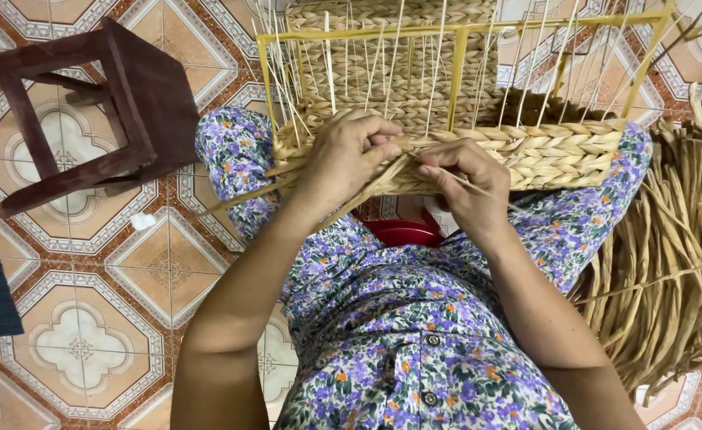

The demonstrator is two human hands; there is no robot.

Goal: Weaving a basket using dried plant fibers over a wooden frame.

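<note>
Now | one basket [558, 151] | left hand [343, 159], right hand [466, 187] each pinch strands [367, 191]

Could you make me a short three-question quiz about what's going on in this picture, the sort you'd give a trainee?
1. True or false: the half-woven basket rests on the person's lap.
2. Which thing stands on the tiled floor to the person's left? A) a dark wooden stool B) a metal bucket C) a green chair
3. What lies heaped at the person's right side?

Key
1. True. It sits across the knees, and both the left hand and the right hand work pale strands at its near wall.
2. A, the dark wooden stool.
3. A pile of dried reed strips.
</note>
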